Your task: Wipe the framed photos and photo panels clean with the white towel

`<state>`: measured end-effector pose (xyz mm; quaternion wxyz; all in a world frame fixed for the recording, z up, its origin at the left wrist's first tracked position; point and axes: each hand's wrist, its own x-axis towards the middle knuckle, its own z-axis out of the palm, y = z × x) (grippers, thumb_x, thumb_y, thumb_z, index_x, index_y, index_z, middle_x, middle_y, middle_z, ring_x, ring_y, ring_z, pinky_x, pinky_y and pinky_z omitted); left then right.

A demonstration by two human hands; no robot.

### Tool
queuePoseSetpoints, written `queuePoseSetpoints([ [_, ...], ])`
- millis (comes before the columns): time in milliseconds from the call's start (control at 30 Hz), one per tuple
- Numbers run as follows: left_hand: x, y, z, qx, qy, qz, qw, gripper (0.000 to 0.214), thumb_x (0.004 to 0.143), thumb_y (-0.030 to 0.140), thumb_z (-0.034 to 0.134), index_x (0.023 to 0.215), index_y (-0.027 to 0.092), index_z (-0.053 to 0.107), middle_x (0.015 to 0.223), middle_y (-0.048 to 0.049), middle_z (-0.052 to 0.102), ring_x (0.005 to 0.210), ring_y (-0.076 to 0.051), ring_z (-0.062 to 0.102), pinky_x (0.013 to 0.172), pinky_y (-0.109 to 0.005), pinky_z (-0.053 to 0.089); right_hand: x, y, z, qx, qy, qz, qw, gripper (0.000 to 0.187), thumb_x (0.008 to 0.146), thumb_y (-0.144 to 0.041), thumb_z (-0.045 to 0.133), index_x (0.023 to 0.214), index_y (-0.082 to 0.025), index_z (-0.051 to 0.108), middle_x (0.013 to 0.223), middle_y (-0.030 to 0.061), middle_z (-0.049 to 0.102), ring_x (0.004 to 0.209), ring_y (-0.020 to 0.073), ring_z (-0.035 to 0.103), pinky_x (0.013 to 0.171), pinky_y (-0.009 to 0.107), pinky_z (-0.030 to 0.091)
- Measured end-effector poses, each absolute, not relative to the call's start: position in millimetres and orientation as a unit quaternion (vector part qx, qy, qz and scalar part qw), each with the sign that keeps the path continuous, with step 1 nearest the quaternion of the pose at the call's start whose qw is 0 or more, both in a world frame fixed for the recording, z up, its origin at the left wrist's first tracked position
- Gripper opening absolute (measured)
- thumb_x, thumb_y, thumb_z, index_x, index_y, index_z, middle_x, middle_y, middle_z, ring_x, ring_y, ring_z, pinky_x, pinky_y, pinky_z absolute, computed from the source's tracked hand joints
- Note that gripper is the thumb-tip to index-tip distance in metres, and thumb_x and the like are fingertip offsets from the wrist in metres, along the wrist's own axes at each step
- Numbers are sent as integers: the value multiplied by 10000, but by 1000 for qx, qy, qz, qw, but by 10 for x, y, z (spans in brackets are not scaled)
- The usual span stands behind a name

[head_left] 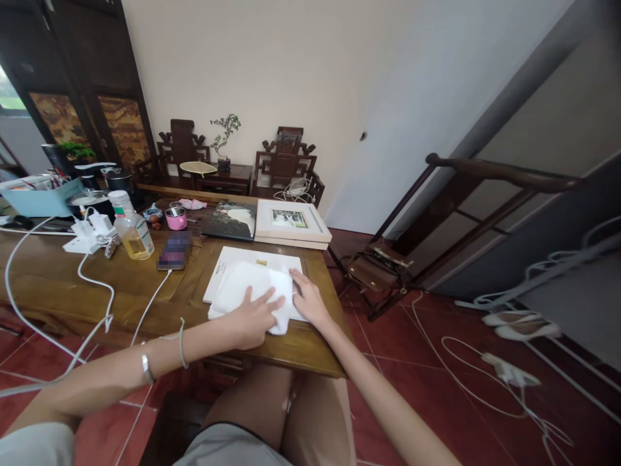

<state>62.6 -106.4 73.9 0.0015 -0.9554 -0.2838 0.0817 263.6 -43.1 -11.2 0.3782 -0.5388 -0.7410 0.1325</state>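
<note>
A folded white cloth (pixel 245 286) lies on a flat white board or frame (pixel 233 257) at the near edge of the wooden table (pixel 58 285). My left hand (pixel 255 317) rests flat on the cloth with fingers spread, open. My right hand (pixel 309 299) lies at the cloth's right edge, fingers stretched along it, holding nothing that I can see.
Behind the cloth sit a white picture frame (pixel 292 222) and a dark photo print (pixel 231 220). To the left are a phone (pixel 173 252) on a cable, a clear bottle (pixel 132 229), a pink cup (pixel 176 219) and a power strip (pixel 87 238). Cables (pixel 504 374) trail on the red tile floor.
</note>
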Motion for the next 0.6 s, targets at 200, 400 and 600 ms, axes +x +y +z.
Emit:
queuePoseSetpoints([
  [200, 719, -538, 794, -936, -345, 77, -10, 414, 747, 8, 446, 1084, 152, 638, 1496, -120, 298, 1387, -342, 205, 981, -681, 303, 2630, -434, -109, -548, -734, 134, 378, 414, 824, -160, 432, 1188, -99, 617, 1315, 149, 563, 1304, 255, 439, 1123, 456, 315],
  [400, 1011, 86, 725, -913, -400, 74, -7, 416, 786, -15, 411, 1090, 176, 620, 1509, -93, 274, 1393, -345, 168, 947, -735, 274, 2636, -429, -128, -545, -739, 122, 376, 405, 837, -165, 417, 1185, -102, 614, 1308, 150, 569, 1297, 257, 449, 1111, 465, 326],
  [600, 1151, -234, 678, -916, -388, 94, 42, 427, 815, 16, 432, 1177, 176, 590, 1495, -131, 295, 1377, -364, 213, 972, -711, 267, 2642, -424, -117, -536, -743, 130, 379, 439, 801, -136, 423, 1199, -108, 608, 1300, 141, 577, 1301, 263, 443, 1114, 463, 321],
])
